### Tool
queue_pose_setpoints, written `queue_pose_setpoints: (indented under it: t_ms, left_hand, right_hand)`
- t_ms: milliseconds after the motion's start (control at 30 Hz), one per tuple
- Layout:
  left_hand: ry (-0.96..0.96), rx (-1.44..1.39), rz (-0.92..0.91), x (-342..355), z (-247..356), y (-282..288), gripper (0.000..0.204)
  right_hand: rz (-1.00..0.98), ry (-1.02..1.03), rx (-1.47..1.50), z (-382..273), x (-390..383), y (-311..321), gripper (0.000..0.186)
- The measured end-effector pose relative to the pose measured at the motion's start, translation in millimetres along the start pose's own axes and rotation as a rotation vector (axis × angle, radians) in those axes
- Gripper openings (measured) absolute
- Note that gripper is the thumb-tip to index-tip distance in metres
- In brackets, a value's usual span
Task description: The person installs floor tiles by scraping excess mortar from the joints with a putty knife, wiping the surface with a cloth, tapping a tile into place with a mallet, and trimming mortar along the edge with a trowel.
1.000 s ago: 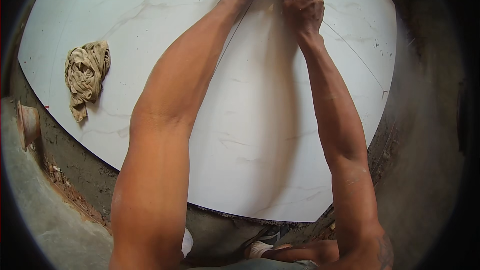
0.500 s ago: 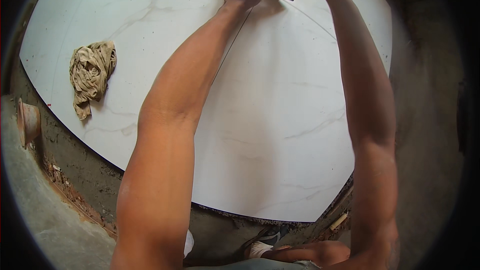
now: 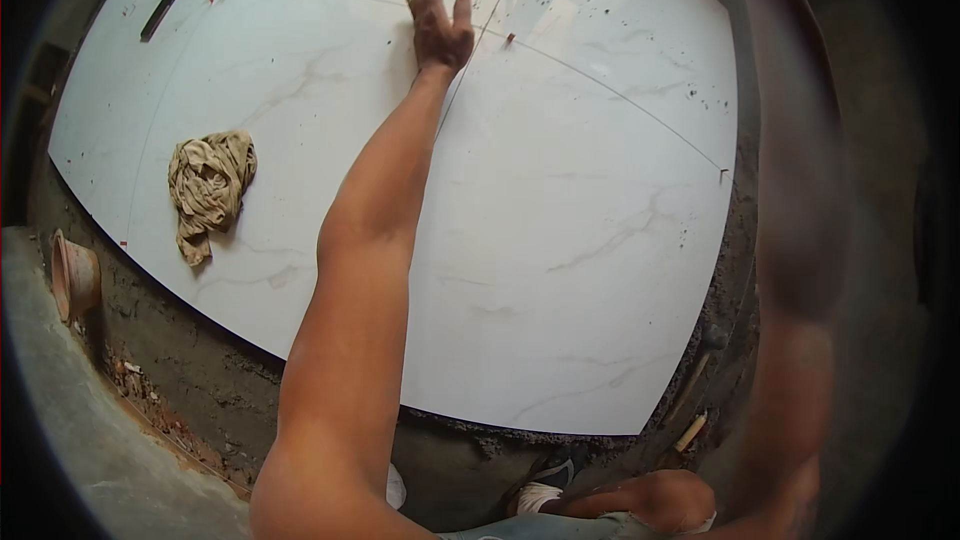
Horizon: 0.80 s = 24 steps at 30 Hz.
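My left hand (image 3: 442, 35) rests on or just over the glossy white marbled tiles (image 3: 560, 200), beside the crossing of two thin joints. Its fingers and thumb are apart, with nothing seen in them. A small red piece (image 3: 510, 38) stands on the joint just right of that hand. Dark crumbs lie around the far joints. My right forearm (image 3: 790, 130) is blurred and reaches up along the right side; the hand itself lies beyond the top edge.
A crumpled beige cloth (image 3: 212, 185) lies on the left tiles, with a dark flat strip (image 3: 163, 10) farther off. An orange-brown pot (image 3: 77, 277) sits past the left edge. A hammer-like tool (image 3: 697, 370) lies in the dirt at the near right, close to my knee (image 3: 675, 502).
The dark flat blade that was beside my left hand is out of view. My right arm has swung outward to the right, its hand leaving the picture. My left hand now shows spread fingers.
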<state>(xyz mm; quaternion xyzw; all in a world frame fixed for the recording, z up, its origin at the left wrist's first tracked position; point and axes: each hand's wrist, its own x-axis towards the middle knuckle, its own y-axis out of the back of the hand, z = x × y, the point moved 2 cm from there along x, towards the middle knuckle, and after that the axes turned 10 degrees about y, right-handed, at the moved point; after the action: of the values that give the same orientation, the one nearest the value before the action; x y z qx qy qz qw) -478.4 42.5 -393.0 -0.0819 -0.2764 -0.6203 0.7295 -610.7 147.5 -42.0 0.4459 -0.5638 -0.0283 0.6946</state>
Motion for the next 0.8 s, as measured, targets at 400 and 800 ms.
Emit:
queue_pose_setpoints:
  t_ms: [400,800]
  left_hand:
    - [0.05,0.354,-0.371,-122,25,146,0.025]
    - [0.063,1.213,-0.894,-109,120,489,0.011]
  right_hand:
    - [-0.422,-1.146,-0.284,-49,-489,265,0.038]
    - [-1.13,-1.487,0.115,-160,-684,269,0.055]
